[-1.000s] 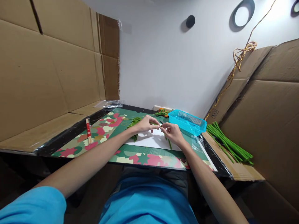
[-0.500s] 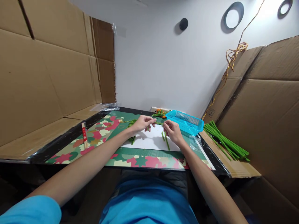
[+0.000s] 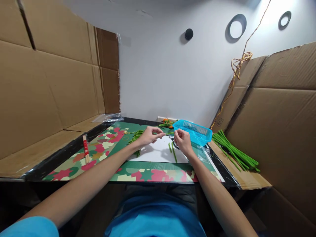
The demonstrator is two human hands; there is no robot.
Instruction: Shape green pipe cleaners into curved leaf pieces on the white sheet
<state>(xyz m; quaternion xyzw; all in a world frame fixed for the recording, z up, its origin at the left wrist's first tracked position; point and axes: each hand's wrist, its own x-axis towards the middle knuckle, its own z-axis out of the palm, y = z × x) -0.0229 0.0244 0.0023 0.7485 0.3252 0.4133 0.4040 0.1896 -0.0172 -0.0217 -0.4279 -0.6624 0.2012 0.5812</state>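
A short green pipe cleaner (image 3: 169, 133) stretches between my hands above the white paper (image 3: 158, 153). My left hand (image 3: 150, 136) pinches its left end between thumb and finger. At the other end, the curled fingers of my right hand (image 3: 183, 139) are closed on it. Two cut green pieces (image 3: 174, 153) lie on the paper below my right hand. Partly hidden behind that hand is a dark looped object (image 3: 175, 144), perhaps scissors. Several bent green pipe cleaners (image 3: 135, 137) are lined up left of my left hand.
A blue plastic basket (image 3: 192, 131) stands at the back right. Long green pipe cleaners (image 3: 237, 153) lie on cardboard at right. Orange flowers (image 3: 167, 123) rest by the wall, and red-wrapped chopsticks (image 3: 86, 148) at left. Tall cardboard panels (image 3: 44, 89) flank the table.
The view has shifted slightly. My left hand's fingers have drawn together around the end of the pipe cleaner, and the dark looped object now shows beside my right hand.
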